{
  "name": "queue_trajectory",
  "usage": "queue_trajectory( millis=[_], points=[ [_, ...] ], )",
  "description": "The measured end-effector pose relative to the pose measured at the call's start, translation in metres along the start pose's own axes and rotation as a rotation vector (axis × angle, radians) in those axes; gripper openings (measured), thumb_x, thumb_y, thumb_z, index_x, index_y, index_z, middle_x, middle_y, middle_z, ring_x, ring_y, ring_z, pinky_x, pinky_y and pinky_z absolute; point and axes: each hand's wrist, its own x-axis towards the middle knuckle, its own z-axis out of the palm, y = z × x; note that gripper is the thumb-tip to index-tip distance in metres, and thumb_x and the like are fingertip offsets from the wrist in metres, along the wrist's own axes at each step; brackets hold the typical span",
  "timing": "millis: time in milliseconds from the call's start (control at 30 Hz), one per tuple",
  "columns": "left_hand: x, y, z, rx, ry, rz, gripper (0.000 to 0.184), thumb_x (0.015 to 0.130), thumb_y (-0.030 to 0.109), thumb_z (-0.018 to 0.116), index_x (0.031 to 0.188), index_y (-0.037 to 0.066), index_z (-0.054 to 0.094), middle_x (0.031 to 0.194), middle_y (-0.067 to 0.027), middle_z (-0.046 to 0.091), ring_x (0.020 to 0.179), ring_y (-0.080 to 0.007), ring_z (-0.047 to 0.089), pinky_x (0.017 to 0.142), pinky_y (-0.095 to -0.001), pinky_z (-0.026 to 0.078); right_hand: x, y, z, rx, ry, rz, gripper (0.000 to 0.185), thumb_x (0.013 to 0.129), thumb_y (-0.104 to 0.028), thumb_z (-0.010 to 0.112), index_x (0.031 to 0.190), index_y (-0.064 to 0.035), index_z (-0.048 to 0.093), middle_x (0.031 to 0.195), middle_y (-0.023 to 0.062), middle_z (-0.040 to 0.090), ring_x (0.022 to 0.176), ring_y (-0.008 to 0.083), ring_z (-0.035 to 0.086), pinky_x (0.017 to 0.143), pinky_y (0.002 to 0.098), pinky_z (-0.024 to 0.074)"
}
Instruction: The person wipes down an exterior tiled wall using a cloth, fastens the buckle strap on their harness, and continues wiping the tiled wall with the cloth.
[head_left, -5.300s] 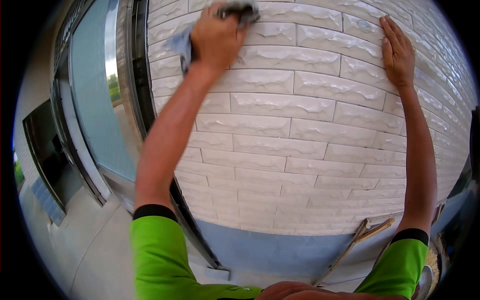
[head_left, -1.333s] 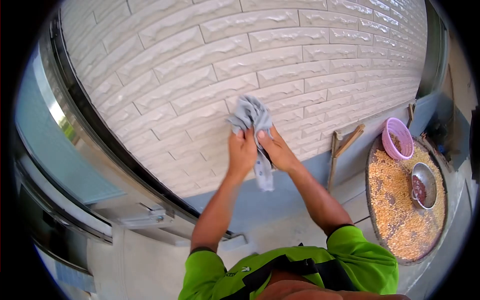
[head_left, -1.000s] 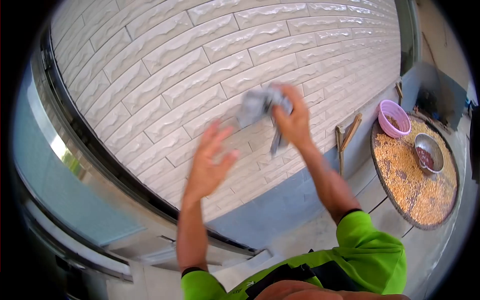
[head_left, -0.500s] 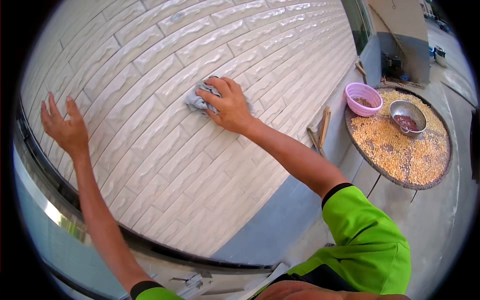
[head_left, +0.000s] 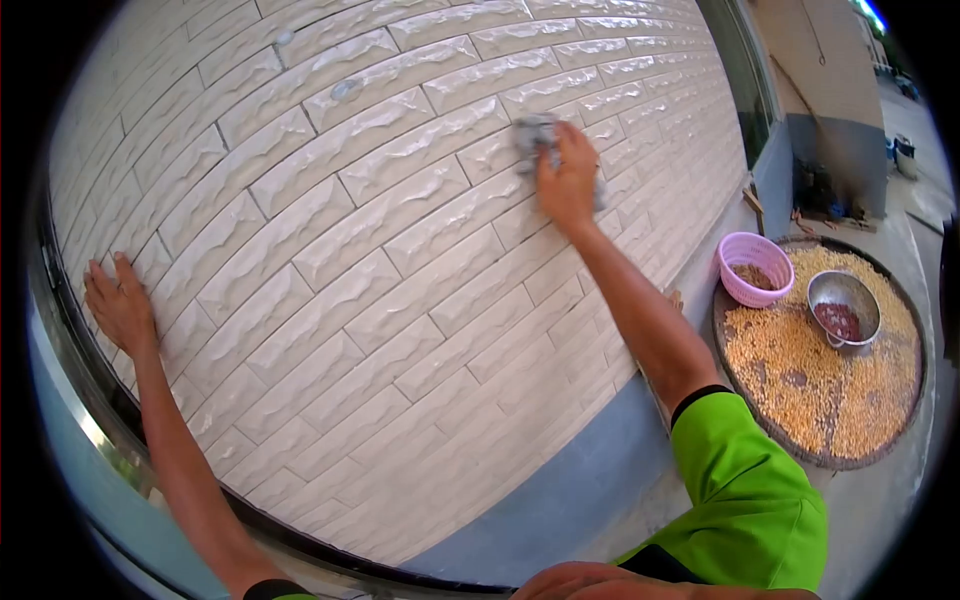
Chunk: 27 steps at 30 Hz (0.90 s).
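Note:
A crumpled grey cloth [head_left: 536, 132] is pressed against the white brick-patterned tile wall [head_left: 370, 250] under my right hand [head_left: 570, 178], whose fingers are closed on it. Cloth shows on both sides of the hand, and motion blurs it a little. Far to the left, my left hand [head_left: 122, 305] rests on the tiles with its fingers spread, near the dark frame at the wall's edge. It holds nothing.
On the right stands a round woven tray [head_left: 795, 455] spread with yellow kernels. A pink plastic basket [head_left: 735, 275] and a metal bowl [head_left: 862, 300] with dark red contents sit on it. A dark window [head_left: 740, 80] borders the wall's far end.
My right hand has moved up and right along the wall with the cloth. My left hand has come down slightly and now lies against the tiles. The view has shifted.

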Motion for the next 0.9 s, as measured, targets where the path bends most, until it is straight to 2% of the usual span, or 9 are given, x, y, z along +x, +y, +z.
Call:
queue_trajectory(
  millis=[133,200,300,500,567,667,733,833,900],
  points=[
    [0.002,-0.017,0.006,0.053,-0.018,0.089,0.069,0.104,0.056,0.046,0.152,0.005,0.047,0.155,-0.0249,0.044,0.143,-0.0433,0.039,0.121,-0.0494,0.028,-0.001,-0.111,0.003,0.146,-0.187,-0.369,0.057,0.078,-0.011,0.075,0.133,-0.0182,0.064,0.132,0.0111,0.059,0.125,0.0382,0.052,0.105,0.0513,0.0417],
    [0.003,-0.014,0.003,0.052,-0.011,0.125,0.068,0.104,0.054,0.046,0.151,0.005,0.047,0.155,-0.0254,0.044,0.143,-0.0431,0.04,0.121,-0.0492,0.028,0.008,-0.119,0.007,0.231,-0.283,-0.463,0.06,0.077,-0.008,0.076,0.135,-0.0208,0.065,0.135,0.0095,0.059,0.132,0.0378,0.048,0.109,0.0497,0.0403],
    [0.006,-0.012,0.0,0.011,-0.048,0.082,0.067,0.105,0.052,0.047,0.15,0.003,0.049,0.154,-0.0265,0.045,0.142,-0.0429,0.041,0.12,-0.0479,0.03,0.04,-0.093,0.028,0.218,-0.231,-0.726,0.057,0.071,-0.004,0.073,0.125,-0.0214,0.071,0.132,0.0067,0.062,0.125,0.0374,0.055,0.104,0.0466,0.0472],
    [0.01,-0.016,0.003,0.027,-0.053,0.085,0.069,0.104,0.053,0.048,0.149,0.001,0.05,0.153,-0.0266,0.046,0.143,-0.0411,0.041,0.12,-0.0454,0.029,0.118,0.07,0.029,-0.119,0.083,-0.27,0.038,0.084,-0.009,0.068,0.122,-0.0054,0.071,0.133,0.0175,0.063,0.123,0.0394,0.057,0.106,0.046,0.0465],
    [0.007,-0.011,-0.002,-0.016,-0.059,0.063,0.07,0.104,0.054,0.047,0.149,0.001,0.05,0.153,-0.0269,0.046,0.143,-0.0416,0.041,0.12,-0.0457,0.029,0.123,0.095,0.021,-0.058,0.048,0.036,0.039,0.084,-0.015,0.071,0.121,-0.0032,0.071,0.13,0.0205,0.064,0.122,0.0393,0.057,0.105,0.0471,0.0454],
    [0.006,-0.005,-0.006,-0.01,-0.052,0.06,0.069,0.104,0.053,0.047,0.148,0.0,0.051,0.153,-0.0278,0.046,0.143,-0.0425,0.041,0.12,-0.0461,0.029,0.104,0.079,0.046,-0.027,0.17,-0.13,0.036,0.084,-0.016,0.071,0.118,-0.0039,0.072,0.127,0.0183,0.065,0.12,0.0381,0.058,0.104,0.0481,0.0446],
    [0.007,-0.006,-0.005,0.006,-0.052,0.078,0.069,0.104,0.053,0.047,0.148,0.0,0.052,0.153,-0.028,0.046,0.142,-0.0428,0.042,0.12,-0.0461,0.029,0.079,0.014,0.047,0.012,0.184,-0.186,0.032,0.08,-0.015,0.074,0.111,-0.0054,0.073,0.121,0.0169,0.067,0.117,0.036,0.059,0.102,0.0482,0.0446],
    [0.009,-0.018,0.001,0.025,-0.048,0.092,0.067,0.104,0.053,0.048,0.147,0.002,0.053,0.152,-0.0273,0.047,0.141,-0.0428,0.043,0.119,-0.0463,0.031,0.036,-0.077,0.036,0.286,-0.006,-0.361,0.04,0.071,-0.01,0.076,0.111,-0.008,0.073,0.12,0.0123,0.068,0.117,0.036,0.06,0.101,0.0484,0.0458],
    [0.008,-0.027,0.007,0.021,-0.059,0.099,0.065,0.104,0.052,0.049,0.147,0.003,0.054,0.151,-0.0264,0.048,0.14,-0.0424,0.043,0.118,-0.0464,0.032,-0.013,-0.119,0.021,0.352,-0.24,-0.464,0.052,0.07,-0.01,0.08,0.12,-0.0183,0.073,0.125,0.011,0.068,0.127,0.0339,0.057,0.111,0.05,0.0423]
  ],
)
